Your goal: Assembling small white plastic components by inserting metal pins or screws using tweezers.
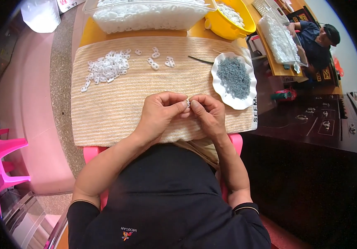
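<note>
My left hand (159,111) and my right hand (210,115) meet over the front of the towel, fingertips pinched together. Between them is a small white plastic piece (188,103), mostly covered by the fingers. A heap of white two-holed plastic pieces (108,67) lies at the far left of the towel. A few more loose white pieces (155,54) are scattered right of that heap. To the right of my right hand, a white scalloped plate (241,102) holds many small grey screw-like pins (233,78). A thin dark stick (200,59) lies beside the plate.
A striped beige towel (116,108) covers the work surface. Behind it stand a clear bin (145,23) of white pieces and a yellow basin (244,29). At the right, a person (311,43) works beside another white-filled container (279,45). Pink stools (4,149) stand left.
</note>
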Demonstrator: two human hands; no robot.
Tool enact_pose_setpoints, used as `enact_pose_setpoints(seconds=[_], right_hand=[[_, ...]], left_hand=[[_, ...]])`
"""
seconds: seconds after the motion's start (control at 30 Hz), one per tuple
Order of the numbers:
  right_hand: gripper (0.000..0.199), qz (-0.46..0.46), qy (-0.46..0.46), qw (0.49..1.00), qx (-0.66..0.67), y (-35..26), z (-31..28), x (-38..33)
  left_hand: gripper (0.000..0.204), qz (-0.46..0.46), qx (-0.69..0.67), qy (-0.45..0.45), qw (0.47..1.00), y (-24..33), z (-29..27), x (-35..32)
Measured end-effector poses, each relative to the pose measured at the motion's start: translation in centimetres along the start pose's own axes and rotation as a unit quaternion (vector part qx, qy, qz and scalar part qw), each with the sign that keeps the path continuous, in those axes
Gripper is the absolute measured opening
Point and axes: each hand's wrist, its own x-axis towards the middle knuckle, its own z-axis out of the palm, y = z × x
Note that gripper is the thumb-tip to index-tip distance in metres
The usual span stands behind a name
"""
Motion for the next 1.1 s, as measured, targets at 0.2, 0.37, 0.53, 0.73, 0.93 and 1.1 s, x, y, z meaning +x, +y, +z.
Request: enact_pose_setpoints(seconds=[0.2, 0.37, 0.53, 0.73, 0.93, 1.1], right_hand=[[0.016, -0.013, 0.006, 0.998, -0.053, -0.3, 0.7, -0.2], [0.017, -0.023, 0.002, 0.997, -0.071, 0.2, 0.4, -0.2], [0.017, -0.021, -0.001, 0.996, -0.086, 0.1, 0.4, -0.2], [0.018, 0.000, -0.002, 0.999, -0.038, -0.3, 0.1, -0.1], [0.021, 0.018, -0.022, 0.999, 0.042, 0.3, -0.6, 0.2], [0.022, 0.023, -0.028, 0.992, 0.119, 1.0, -1.0, 0.5]], left_hand=[[0.016, 0.000, 0.004, 0.018, 1.000, 0.0, 0.2, -0.1], [0.014, 0.011, 0.022, 0.019, 1.000, 0.0, 0.2, -0.2], [0.014, 0.030, 0.047, 0.006, 0.998, -0.3, -0.1, 0.0], [0.014, 0.008, 0.033, 0.012, 0.999, 0.1, 0.1, 0.0], [0.013, 0.011, 0.001, -0.014, 1.000, 0.3, 0.1, 0.1], [0.014, 0.005, -0.006, -0.007, 1.000, 0.6, 0.0, 0.0]])
